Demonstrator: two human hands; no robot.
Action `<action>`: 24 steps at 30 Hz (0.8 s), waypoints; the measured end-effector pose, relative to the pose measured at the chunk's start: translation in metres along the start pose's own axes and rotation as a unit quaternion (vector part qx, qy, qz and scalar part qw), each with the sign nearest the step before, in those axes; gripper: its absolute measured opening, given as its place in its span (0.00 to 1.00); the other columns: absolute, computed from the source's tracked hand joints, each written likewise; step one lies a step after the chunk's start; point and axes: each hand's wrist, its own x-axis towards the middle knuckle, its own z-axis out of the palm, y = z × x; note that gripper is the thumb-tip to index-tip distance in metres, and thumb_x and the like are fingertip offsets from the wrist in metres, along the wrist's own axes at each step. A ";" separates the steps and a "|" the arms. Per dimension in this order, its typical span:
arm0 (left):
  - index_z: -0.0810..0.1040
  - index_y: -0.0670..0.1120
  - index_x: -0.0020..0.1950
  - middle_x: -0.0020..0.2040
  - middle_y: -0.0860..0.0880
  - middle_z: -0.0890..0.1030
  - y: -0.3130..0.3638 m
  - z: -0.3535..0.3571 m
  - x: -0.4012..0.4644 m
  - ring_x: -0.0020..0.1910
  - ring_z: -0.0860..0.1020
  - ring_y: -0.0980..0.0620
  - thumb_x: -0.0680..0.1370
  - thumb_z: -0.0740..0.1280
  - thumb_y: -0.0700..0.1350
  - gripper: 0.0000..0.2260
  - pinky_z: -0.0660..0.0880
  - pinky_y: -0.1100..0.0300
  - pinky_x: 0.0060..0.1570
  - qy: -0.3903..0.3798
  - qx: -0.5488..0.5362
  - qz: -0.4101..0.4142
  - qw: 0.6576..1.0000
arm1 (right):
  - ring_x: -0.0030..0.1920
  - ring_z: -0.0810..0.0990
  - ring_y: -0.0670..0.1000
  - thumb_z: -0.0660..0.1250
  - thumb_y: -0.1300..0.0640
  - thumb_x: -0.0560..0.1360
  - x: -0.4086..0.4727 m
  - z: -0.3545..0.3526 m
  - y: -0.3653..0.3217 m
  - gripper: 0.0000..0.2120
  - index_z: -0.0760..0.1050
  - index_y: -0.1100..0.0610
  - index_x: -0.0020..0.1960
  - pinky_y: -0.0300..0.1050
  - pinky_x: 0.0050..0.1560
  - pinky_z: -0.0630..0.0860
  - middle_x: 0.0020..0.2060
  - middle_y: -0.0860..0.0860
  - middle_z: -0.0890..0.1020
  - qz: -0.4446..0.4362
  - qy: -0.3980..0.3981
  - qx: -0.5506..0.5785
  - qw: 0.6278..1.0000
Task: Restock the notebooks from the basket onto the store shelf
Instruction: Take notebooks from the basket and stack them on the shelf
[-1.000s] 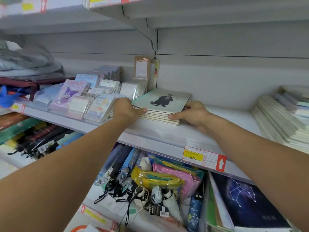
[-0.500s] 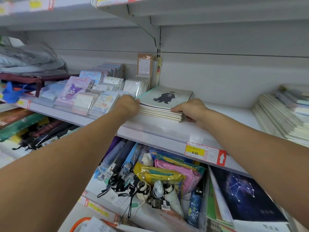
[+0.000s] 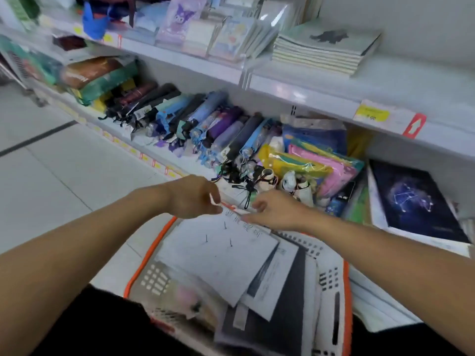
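below, blurred hands point(image 3: 195, 199) point(image 3: 272, 214) over basket point(image 3: 336, 299), grip unclear, notebooks point(image 3: 218, 255) smeared

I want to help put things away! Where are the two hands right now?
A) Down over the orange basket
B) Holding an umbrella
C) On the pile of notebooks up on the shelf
A: the left hand and right hand are down at the far edge of the orange basket, above the white notebook lying in it.

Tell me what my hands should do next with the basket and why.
Probably grip the top white notebook at its far edge and lift it out. Both the left hand and right hand are over the far rim of the basket, fingers loosely curled and seemingly holding nothing, and the stack of notebooks on the shelf has bare space beside it.
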 end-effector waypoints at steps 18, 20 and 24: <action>0.80 0.42 0.53 0.49 0.47 0.83 -0.021 0.008 -0.030 0.46 0.81 0.50 0.77 0.54 0.67 0.30 0.79 0.54 0.50 -0.138 -0.027 -0.144 0.980 | 0.44 0.86 0.53 0.66 0.65 0.79 -0.003 0.024 0.008 0.16 0.72 0.65 0.65 0.43 0.34 0.82 0.53 0.57 0.84 0.274 -0.082 0.446 0.848; 0.82 0.40 0.51 0.48 0.45 0.85 -0.022 0.008 -0.030 0.48 0.83 0.47 0.75 0.51 0.71 0.37 0.81 0.52 0.52 -0.184 -0.097 -0.181 0.961 | 0.37 0.85 0.51 0.63 0.65 0.79 -0.006 -0.003 0.005 0.17 0.70 0.66 0.67 0.42 0.33 0.83 0.49 0.57 0.83 0.252 -0.042 0.561 0.787; 0.81 0.36 0.53 0.48 0.40 0.85 -0.026 0.008 -0.033 0.49 0.84 0.42 0.70 0.44 0.77 0.48 0.80 0.48 0.55 -0.177 -0.218 -0.201 0.938 | 0.47 0.86 0.58 0.73 0.64 0.68 -0.015 -0.029 0.008 0.32 0.69 0.62 0.71 0.46 0.46 0.81 0.63 0.61 0.79 0.163 -0.055 0.694 0.699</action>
